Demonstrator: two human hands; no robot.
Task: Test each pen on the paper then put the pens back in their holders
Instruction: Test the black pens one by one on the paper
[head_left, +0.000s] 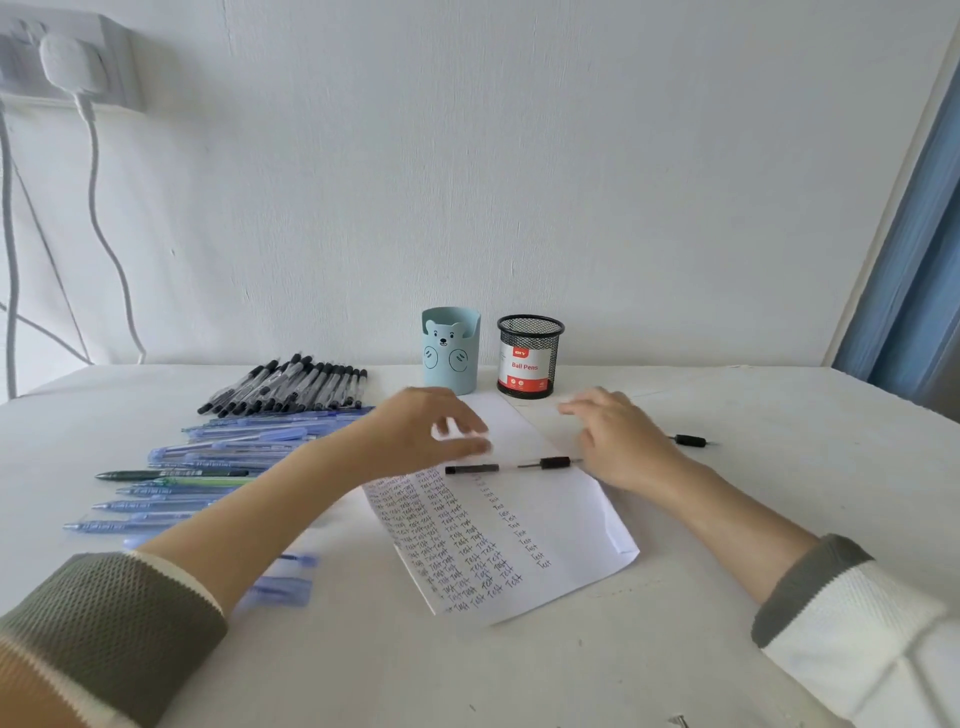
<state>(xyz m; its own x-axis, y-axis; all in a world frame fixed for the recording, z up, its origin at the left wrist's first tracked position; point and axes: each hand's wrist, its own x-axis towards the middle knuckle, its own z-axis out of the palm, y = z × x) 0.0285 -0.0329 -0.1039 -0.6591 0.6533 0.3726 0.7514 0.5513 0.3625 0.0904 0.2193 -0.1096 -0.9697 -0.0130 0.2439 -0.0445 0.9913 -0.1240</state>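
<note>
A pen with black ends lies crosswise on the paper, between the two hands and touched by neither. The left hand hovers just above its left end, blurred, fingers loosely bent and holding nothing. The right hand hovers over the paper's right edge, fingers spread out and relaxed, also holding nothing. The paper sits mid-table, its left part filled with columns of handwritten "Test". Behind it, by the wall, stand a bear cup and a mesh cup with a "Ball Pens" label inside. A second pen lies just right of the right hand. To the left lie a row of black pens and, nearer, many blue pens.
</note>
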